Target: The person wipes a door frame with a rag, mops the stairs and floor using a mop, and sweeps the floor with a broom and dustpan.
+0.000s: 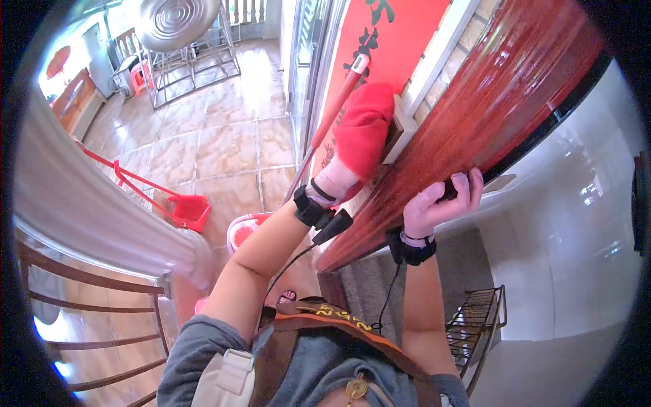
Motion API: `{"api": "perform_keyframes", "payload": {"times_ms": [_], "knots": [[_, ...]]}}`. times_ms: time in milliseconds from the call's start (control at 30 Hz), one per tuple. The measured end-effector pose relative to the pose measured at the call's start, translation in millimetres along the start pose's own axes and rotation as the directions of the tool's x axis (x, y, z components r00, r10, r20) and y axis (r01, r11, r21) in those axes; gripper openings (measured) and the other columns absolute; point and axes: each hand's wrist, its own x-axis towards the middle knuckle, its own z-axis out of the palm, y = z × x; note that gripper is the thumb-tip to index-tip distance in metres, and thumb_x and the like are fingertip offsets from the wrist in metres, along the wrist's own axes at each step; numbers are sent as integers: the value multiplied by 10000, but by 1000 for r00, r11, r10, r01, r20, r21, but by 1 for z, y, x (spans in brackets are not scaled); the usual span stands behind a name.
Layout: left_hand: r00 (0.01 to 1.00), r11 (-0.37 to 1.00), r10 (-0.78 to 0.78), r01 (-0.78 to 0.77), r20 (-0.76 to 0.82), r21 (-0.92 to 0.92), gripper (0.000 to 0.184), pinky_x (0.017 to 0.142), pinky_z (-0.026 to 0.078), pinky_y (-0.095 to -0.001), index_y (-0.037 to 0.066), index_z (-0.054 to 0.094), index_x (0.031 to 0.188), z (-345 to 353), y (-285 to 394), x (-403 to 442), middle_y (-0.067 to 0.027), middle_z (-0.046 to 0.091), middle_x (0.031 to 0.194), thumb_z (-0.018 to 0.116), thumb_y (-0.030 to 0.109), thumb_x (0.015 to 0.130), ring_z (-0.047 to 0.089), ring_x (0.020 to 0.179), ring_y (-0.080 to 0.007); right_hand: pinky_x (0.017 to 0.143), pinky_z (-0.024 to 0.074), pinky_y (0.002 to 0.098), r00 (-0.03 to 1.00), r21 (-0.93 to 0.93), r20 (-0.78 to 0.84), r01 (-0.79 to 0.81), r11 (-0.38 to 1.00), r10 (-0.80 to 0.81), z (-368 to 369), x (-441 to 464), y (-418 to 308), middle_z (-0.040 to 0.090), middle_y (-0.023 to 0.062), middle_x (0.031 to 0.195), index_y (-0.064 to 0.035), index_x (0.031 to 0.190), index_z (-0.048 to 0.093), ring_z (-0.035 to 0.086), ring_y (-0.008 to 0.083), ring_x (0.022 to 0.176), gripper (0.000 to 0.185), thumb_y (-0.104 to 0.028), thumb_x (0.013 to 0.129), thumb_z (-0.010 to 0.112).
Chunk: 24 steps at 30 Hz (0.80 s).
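Head view: from above the person's grey shirt [312,359], it looks forward and down.
Hands: the left hand [337,180] and the right hand [444,203] are both rather near to the lens.
Tiled floor [220,152]: it lies farther, beyond and leftward of the left hand.
Dark border [20,34]: it rounds this wide view; past the right hand, the white surface [563,224] seems bent by the lens, though glare makes this uncertain.

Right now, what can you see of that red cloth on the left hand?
The red cloth is bright and fuzzy-looking, like soft pile. It covers the fingers of the left hand in a rounded, mitt-like shape; whether it is wrapped or worn, I cannot tell. It is beside a slanting pole and in front of a red banner; contact with either is unclear.
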Motion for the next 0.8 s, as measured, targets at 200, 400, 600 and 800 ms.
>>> {"api": "perform_keyframes", "payload": {"times_ms": [200, 400, 600, 800], "knots": [[967, 888, -130, 211, 218, -409, 415, 971, 348, -357, 47, 444, 1233, 7, -15, -99, -125, 476, 1231, 536, 93, 831, 443, 1150, -243, 951, 323, 460, 1000, -20, -10, 4, 1000, -4, 1, -4, 3, 398, 220, 1175, -12, 1058, 422, 422, 336, 1086, 272, -250, 927, 417], [891, 966, 143, -31, 431, -255, 356, 996, 329, -363, 33, 507, 1148, -22, -11, -120, -166, 493, 1205, 566, 74, 800, 417, 1197, -278, 885, 379, 466, 1000, -42, 5, 28, 999, -28, -1, -1, 1, 434, 220, 1120, -17, 991, 459, 448, 333, 1029, 250, -249, 899, 447], [989, 993, -31, 47, 141, -107, 179, 842, 433, -383, 6, 592, 851, -15, -50, -164, -177, 592, 918, 592, 131, 722, 557, 929, -352, 911, 345, 470, 991, -63, -1, 130, 990, -130, 1, 2, -5, 447, 218, 1088, 5, 1008, 447, 441, 346, 1043, 251, -228, 916, 432], [731, 759, -393, -84, 557, 646, 123, 567, 486, -404, 81, 654, 652, -57, -151, -288, -138, 630, 691, 586, 182, 636, 620, 664, -321, 892, 353, 459, 986, 23, -75, 152, 988, -150, 7, -3, -1, 455, 185, 1048, -19, 978, 451, 448, 318, 1004, 167, -156, 884, 465]]}}
